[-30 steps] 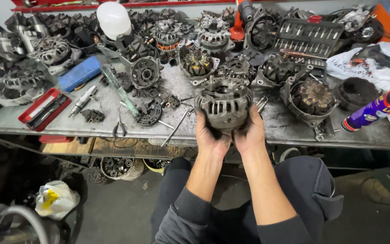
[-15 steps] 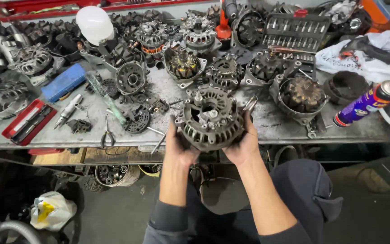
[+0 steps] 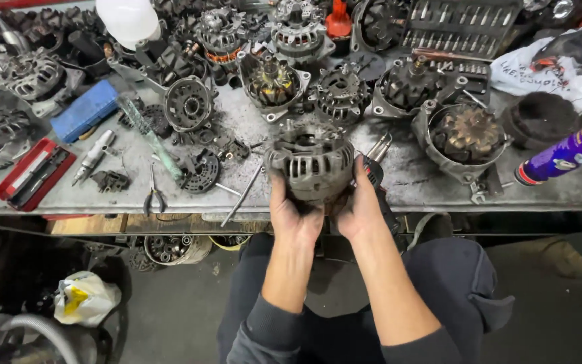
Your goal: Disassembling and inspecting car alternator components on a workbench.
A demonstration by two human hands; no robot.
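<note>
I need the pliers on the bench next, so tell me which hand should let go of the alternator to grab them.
Left, probably. The left hand cups the alternator on the side nearer the pliers, which lie at the bench's front edge. The right hand would have to cross over and can likely support the alternator meanwhile.

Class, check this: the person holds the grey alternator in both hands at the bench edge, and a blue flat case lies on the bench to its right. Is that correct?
Not quite. In the head view the blue flat case lies left of the alternator, not right. The rest holds: left hand and right hand both grip it at the bench edge.

Both hands point(image 3: 325, 212) raised — fingers curled.
</note>
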